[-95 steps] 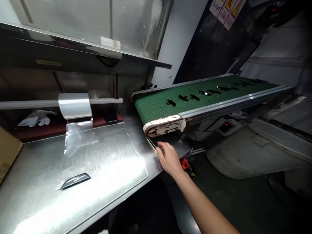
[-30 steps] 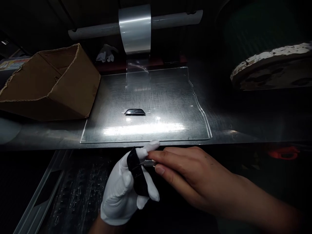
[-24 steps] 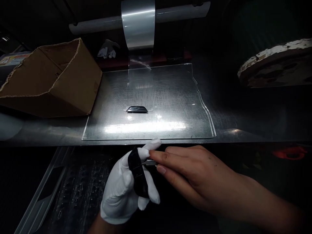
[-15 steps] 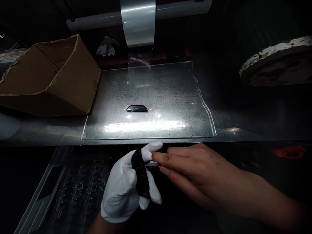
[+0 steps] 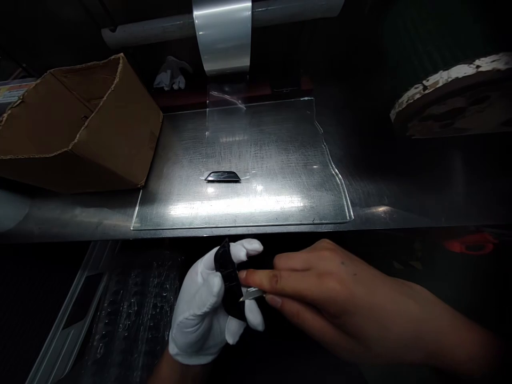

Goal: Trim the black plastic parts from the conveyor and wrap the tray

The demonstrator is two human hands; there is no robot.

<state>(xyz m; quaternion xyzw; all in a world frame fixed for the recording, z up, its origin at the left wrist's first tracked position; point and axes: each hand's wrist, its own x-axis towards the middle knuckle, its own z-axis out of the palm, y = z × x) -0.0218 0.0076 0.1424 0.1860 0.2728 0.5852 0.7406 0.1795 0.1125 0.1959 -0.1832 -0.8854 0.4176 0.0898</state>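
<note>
At the left, a cardboard box point(image 5: 120, 141) is being supported by the table point(image 5: 384, 202). Before its near edge, a dark part point(image 5: 229, 280) is being held by the gloved left hand point(image 5: 199, 312), the nearer one — thumb and fingers curling narrowly around it, its long axis running up and down the view, lower end leaning rightward. Beyond, a similar dark piece point(image 5: 223, 176) is being carried by a clear sheet point(image 5: 284, 138). Just right of the held part, a slim blade point(image 5: 253, 293) is being pinched by the bare right hand point(image 5: 340, 293) — its tip pointing left at the part's edge, contact not being discernible.
</note>
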